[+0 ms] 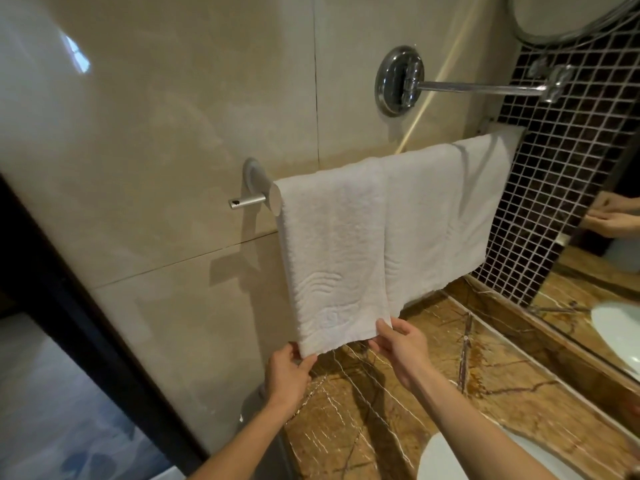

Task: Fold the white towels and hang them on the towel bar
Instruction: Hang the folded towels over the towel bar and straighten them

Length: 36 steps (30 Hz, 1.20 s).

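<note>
Pinching the near towel's [332, 258] hem, both hands [287, 372] [403, 351] — above brown marble counter [381, 427], beige-tiled wall [156, 150].

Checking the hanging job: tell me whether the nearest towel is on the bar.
On the bar. The nearest towel drapes over the bar; both hands pinch its bottom corners.

Two white towels [381, 230] draped side by side over towel bar [273, 199], near one overlapping.
</note>
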Available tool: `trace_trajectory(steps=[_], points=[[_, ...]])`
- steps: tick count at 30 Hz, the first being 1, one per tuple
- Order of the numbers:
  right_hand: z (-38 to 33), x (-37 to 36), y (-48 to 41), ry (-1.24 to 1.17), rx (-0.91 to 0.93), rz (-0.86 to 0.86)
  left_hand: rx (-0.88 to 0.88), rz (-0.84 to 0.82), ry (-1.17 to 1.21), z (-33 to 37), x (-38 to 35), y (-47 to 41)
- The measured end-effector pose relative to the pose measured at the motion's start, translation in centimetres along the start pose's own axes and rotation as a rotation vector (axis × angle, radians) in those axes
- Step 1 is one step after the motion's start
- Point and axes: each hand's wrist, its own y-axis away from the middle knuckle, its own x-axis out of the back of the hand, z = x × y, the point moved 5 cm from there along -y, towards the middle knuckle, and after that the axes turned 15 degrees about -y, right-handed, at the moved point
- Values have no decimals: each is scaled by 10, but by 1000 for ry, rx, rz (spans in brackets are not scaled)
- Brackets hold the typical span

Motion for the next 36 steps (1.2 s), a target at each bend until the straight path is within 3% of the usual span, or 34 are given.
trace_trajectory(steps=[4, 9, 12, 18, 23, 36], points=[[0, 3, 5, 63, 8, -25, 96, -16, 188, -2, -2, 3], [2, -7, 12, 361, 112, -118, 220, -86, 348, -2, -13, 11], [1, -7, 14, 322, 215, -35, 327, -88, 512, 1, -21, 16], [4, 0, 14, 168, 181, -39, 608, -150, 792, 8, -48, 34], [4, 11, 15, 160, 151, -93, 526, -388, 908, 40, -82, 43], [-23, 24, 18, 365, 176, -211, 640, -284, 1207, 34, -84, 33]])
